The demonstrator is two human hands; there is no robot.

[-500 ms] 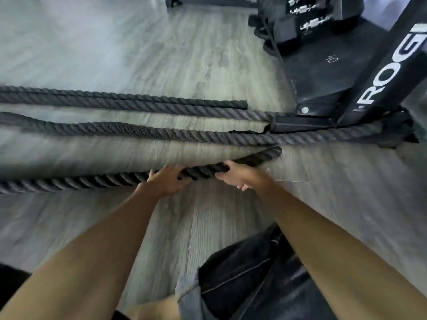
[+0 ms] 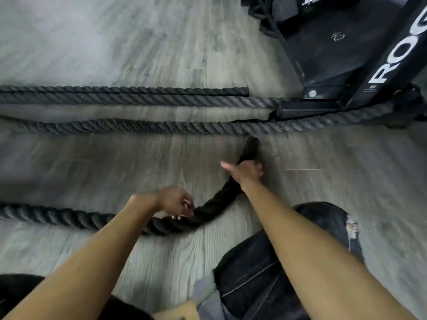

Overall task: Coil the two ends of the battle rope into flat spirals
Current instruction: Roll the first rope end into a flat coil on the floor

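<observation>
Right hand point(image 2: 247, 173) wraps the rope point(image 2: 215, 204) just short of its tip point(image 2: 251, 144), thumb stuck out to the left. The tip points away from the body, near the next run of rope beyond.
Left hand point(image 2: 174, 202) is nearer the body, fingers curled over the rope at the bottom of the bend. It is blurred, so how firm the grip is I can't tell.
Between the hands the rope makes a loose hook. Left of the left hand it runs straight off along the floor point(image 2: 138, 54).
Beyond both hands two more runs lie parallel, passing the rack point(image 2: 346, 65) foot. The far end point(image 2: 238, 91) lies there uncoiled.

Step, as I read it: starting the first spiral; nothing is coiled yet.
To do it well:
- pin the bend with the left hand as the centre
- sweep the tip round tight with the right hand
- keep every turn flat on the floor, none stacked
- thick rope probably springs open, so hold the first turn until the next one locks it
</observation>
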